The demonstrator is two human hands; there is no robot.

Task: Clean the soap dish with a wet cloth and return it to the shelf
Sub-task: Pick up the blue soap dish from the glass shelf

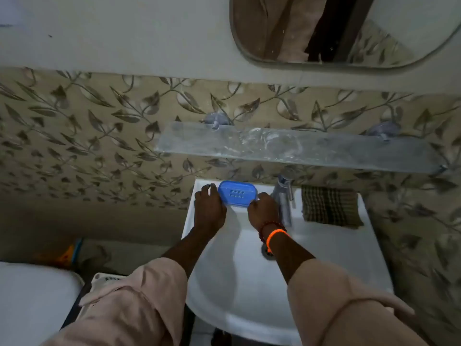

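Both hands hold the blue soap dish (237,197) at the sink's (324,245) back rim, left hand (209,208) and right hand (262,211) pinching opposite ends; wet plastic could slip into the basin; cloth (329,207) lies untouched beside the tap (284,196)

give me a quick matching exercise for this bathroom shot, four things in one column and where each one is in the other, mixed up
Things:
1. blue soap dish
2. checked cloth
3. glass shelf
4. orange wristband

Places:
A. on the wall above the tap
B. on the right wrist
C. on the basin rim, right of the tap
D. at the back left of the basin, between the left hand and the right hand

Pairs: 1-D, 2-C, 3-A, 4-B
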